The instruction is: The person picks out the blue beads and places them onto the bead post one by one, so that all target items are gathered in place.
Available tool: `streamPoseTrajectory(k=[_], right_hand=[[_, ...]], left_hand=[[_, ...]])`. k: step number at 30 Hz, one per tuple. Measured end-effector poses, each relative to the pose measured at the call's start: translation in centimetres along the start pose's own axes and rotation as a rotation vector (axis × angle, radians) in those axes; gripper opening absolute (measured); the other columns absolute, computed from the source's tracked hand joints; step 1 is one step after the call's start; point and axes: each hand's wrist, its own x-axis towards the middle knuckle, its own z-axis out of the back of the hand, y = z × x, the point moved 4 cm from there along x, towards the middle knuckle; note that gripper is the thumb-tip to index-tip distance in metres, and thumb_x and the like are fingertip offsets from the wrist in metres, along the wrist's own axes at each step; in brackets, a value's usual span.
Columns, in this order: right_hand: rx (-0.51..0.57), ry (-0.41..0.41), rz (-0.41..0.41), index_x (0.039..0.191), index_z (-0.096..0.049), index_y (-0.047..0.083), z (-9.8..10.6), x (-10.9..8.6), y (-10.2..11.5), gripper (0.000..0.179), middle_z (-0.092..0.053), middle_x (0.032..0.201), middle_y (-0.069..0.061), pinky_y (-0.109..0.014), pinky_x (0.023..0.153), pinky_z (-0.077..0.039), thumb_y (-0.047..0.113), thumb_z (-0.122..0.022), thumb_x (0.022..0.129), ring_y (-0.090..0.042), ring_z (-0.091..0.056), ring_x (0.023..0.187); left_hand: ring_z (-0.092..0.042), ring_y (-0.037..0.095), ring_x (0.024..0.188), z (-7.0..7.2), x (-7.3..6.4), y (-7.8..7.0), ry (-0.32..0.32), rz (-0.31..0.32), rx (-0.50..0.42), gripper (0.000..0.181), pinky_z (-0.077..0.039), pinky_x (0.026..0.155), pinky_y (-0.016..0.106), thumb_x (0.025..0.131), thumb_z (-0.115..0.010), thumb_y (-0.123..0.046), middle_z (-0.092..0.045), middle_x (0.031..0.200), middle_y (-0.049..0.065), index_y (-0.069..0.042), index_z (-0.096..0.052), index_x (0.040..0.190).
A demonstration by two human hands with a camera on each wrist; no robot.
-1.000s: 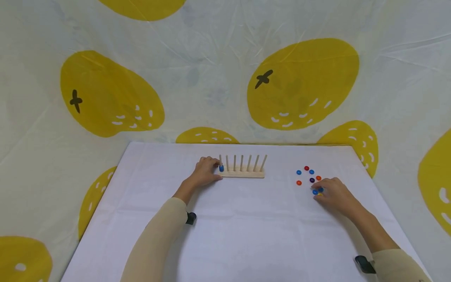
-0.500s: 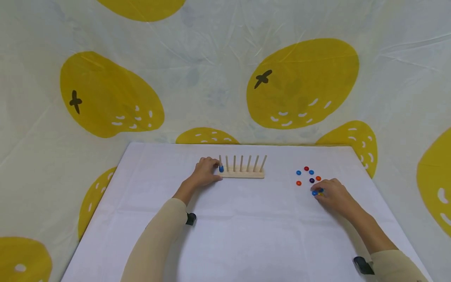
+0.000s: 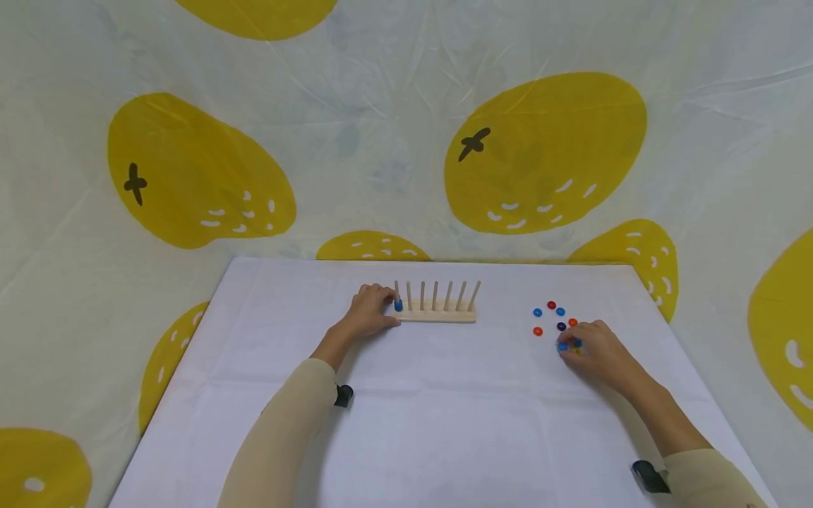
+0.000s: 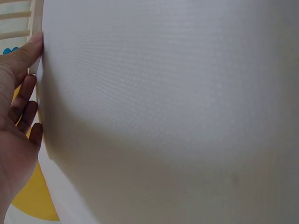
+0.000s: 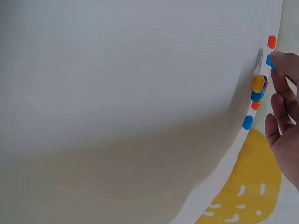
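Note:
A wooden peg rack with a row of upright pegs stands toward the back of the table. Blue beads sit low on its leftmost peg. My left hand grips the rack's left end, thumb at the front of the base; in the left wrist view the thumb lies along the base. Over at the right, my right hand pinches a blue bead between thumb and fingertip. Under that hand a yellow bead and another blue bead are partly covered.
Loose beads lie beyond the right hand: a red one, a dark purple one, orange ones and blue ones. A white cloth covers the table. Behind it hangs a curtain with yellow fruit shapes.
The right hand has closed its fingertips on the blue bead and shifted slightly left with it. My left hand keeps its grip on the rack.

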Motion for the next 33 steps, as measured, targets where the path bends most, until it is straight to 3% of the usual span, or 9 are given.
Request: streamPoseTrajectory(k=[7,12,24,33], right_hand=[[0.029,-0.021,0.044,0.104,-0.075,0.012,0.5,0.7,1.7,0.019,-0.072,0.098,-0.001,-0.047,0.088,-0.05,0.012,-0.082,0.086,-0.026,-0.054,0.102],[0.068,-0.065,0.089,0.103,-0.075,0.013,0.8,1.8,3.2,0.019,-0.072,0.097,-0.002,-0.046,0.084,-0.053,0.008,-0.083,0.085,-0.026,-0.058,0.098],[0.14,-0.066,0.167,0.11,-0.073,0.007,1.1,5.4,7.3,0.023,-0.073,0.106,-0.007,-0.049,0.086,-0.055,0.006,-0.08,0.088,-0.028,-0.063,0.099],[0.197,-0.119,0.228,0.114,-0.072,0.008,2.0,8.0,10.2,0.024,-0.073,0.109,-0.006,-0.048,0.083,-0.056,0.008,-0.079,0.091,-0.025,-0.062,0.098]], left_hand=[[-0.047,0.027,0.123,-0.1,0.1,0.3,0.001,-0.002,-0.001,0.055,-0.039,0.11,0.046,0.085,-0.087,-0.035,-0.062,0.121,0.004,-0.013,-0.066,0.131],[-0.047,0.027,0.123,-0.1,0.1,0.3,0.003,-0.008,0.0,0.055,-0.039,0.11,0.047,0.085,-0.087,-0.035,-0.062,0.12,0.004,-0.013,-0.066,0.13],[-0.047,0.026,0.122,-0.1,0.1,0.2,0.002,-0.001,-0.013,0.056,-0.039,0.111,0.046,0.085,-0.087,-0.035,-0.062,0.121,0.003,-0.014,-0.066,0.132],[-0.047,0.026,0.121,-0.2,0.0,0.3,-0.008,-0.003,-0.016,0.054,-0.039,0.11,0.046,0.083,-0.088,-0.035,-0.062,0.12,0.003,-0.015,-0.067,0.129]])
